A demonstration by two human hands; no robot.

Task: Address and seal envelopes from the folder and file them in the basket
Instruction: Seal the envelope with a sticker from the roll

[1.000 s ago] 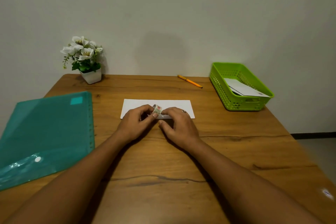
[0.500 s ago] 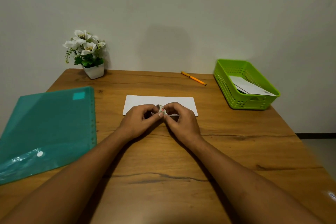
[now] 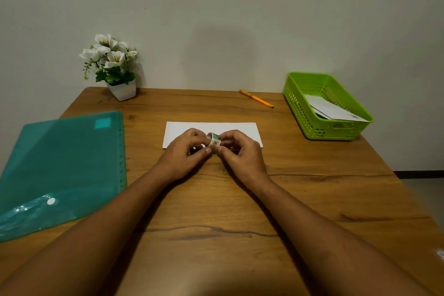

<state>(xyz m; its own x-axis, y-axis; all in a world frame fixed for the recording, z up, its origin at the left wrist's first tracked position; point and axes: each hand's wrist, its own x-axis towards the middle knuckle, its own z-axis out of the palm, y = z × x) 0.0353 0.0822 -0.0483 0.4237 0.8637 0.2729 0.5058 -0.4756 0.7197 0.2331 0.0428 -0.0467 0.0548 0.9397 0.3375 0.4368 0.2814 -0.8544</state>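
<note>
Both hands meet over the envelope [image 3: 211, 128]; the left hand [image 3: 182, 154] pinches the small tape roll [image 3: 213, 143], the right hand [image 3: 242, 154] closes its fingertips [image 3: 219, 149] on the roll's edge, probably to find the tape end; the basket [image 3: 329, 131] waits far right of the fingers.

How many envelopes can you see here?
2, maybe more: one envelope on the table under the hands, another in the green basket, possibly hiding more; folder contents unseen.

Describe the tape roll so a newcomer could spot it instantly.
On the wooden table, find the white envelope lying flat at the centre. Just above its near edge, the left hand and right hand pinch a small tape roll between them, the only patterned ring here.
</note>
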